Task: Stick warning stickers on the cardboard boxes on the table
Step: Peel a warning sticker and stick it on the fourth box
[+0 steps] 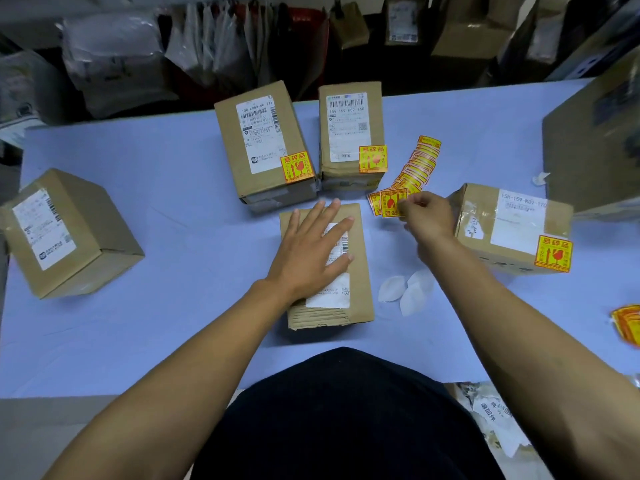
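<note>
At the centre of the frame the left hand [313,247] lies flat, fingers straight and spread, on the top of a cardboard box [360,265] that sits on the pale blue surface [173,323]; this box carries a white shipping label but no warning sticker that can be seen. Just right of it the right hand [427,216] pinches a yellow-and-red warning sticker [392,203] between thumb and fingertips, at the near end of a fanned strip of stickers [420,164] lying on the surface. Above centre stand two boxes, the left one [263,147] and the right one [351,133], each with a sticker at its lower right corner. A stickered box [512,226] sits at right, an unstickered one [69,233] at far left. White backing scraps [405,289] lie near the right forearm.
</note>
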A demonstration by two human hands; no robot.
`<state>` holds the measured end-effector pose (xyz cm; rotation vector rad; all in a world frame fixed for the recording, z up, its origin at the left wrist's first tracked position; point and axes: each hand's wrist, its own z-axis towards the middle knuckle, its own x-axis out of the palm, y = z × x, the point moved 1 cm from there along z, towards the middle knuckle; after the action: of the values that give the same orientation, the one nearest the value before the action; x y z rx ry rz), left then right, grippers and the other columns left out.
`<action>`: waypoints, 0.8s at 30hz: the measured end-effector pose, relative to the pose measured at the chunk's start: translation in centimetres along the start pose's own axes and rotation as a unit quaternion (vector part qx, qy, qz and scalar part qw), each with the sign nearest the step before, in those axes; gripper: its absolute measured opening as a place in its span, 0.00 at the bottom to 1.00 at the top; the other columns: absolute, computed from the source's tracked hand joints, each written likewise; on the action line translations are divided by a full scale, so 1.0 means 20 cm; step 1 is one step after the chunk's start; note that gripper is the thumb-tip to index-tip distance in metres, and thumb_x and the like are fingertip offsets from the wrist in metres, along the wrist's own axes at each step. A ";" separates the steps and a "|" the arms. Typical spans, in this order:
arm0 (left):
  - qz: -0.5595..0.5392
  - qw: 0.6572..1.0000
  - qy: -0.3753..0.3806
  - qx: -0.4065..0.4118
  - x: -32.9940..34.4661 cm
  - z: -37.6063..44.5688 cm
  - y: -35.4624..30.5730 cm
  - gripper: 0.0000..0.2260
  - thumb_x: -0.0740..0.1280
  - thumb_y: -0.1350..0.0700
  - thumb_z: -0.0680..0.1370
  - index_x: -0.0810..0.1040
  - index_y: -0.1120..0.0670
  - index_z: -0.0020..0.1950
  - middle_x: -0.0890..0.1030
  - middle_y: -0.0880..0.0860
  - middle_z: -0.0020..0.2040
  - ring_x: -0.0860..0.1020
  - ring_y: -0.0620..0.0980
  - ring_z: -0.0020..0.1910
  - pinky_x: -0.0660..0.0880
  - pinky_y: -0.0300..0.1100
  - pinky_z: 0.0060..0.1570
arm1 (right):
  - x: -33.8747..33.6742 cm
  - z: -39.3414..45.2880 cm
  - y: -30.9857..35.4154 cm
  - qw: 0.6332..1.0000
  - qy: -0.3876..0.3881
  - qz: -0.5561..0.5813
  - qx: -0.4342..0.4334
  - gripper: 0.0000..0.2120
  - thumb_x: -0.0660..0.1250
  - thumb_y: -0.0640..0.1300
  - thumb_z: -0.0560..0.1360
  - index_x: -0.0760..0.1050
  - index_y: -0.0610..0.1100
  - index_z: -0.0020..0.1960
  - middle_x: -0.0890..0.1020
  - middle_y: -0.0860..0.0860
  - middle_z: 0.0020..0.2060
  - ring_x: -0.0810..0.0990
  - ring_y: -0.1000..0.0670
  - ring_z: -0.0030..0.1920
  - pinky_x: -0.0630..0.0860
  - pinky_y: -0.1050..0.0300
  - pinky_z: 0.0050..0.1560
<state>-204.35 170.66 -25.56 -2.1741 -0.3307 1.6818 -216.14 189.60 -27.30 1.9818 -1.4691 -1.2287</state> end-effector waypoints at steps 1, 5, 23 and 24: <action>-0.044 0.999 -0.012 -0.013 -0.02 0.00 -0.01 0.25 0.61 0.45 0.82 0.64 0.49 0.78 0.55 0.51 0.81 0.49 0.50 0.81 0.38 0.49 0.76 | -0.03 -0.07 0.02 0.999 0.021 0.027 -0.001 0.03 0.67 0.39 0.76 0.77 0.44 0.43 0.80 0.48 0.39 0.79 0.48 0.40 0.76 0.53 0.43; -0.242 0.960 -0.098 -0.105 -0.14 0.00 -0.12 0.18 0.65 0.50 0.81 0.75 0.54 0.70 0.75 0.51 0.70 0.71 0.46 0.70 0.64 0.38 0.68 | -0.13 -0.34 0.10 0.986 0.129 0.104 -0.020 0.05 0.67 0.40 0.79 0.77 0.45 0.44 0.82 0.50 0.37 0.80 0.55 0.34 0.77 0.62 0.39; -0.720 0.661 -0.055 -0.206 -0.38 -0.33 -0.30 0.06 0.67 0.63 0.79 0.79 0.59 0.56 0.82 0.53 0.40 0.79 0.44 0.32 0.77 0.36 0.33 | -0.25 -0.86 0.18 0.930 0.317 0.178 -0.055 0.07 0.69 0.41 0.77 0.83 0.46 0.43 0.84 0.46 0.38 0.84 0.50 0.40 0.81 0.59 0.36; -0.717 0.664 -0.055 -0.205 -0.39 -0.34 -0.30 0.07 0.67 0.62 0.79 0.79 0.59 0.57 0.82 0.53 0.39 0.79 0.44 0.32 0.77 0.36 0.33 | -0.24 -0.88 0.18 0.929 0.322 0.171 -0.061 0.06 0.69 0.42 0.77 0.83 0.47 0.42 0.84 0.46 0.38 0.84 0.50 0.40 0.81 0.58 0.36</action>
<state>-199.54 171.92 -14.74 -1.1040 -1.9447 0.7182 -204.17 189.23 -13.09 1.7077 -1.2737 -0.4378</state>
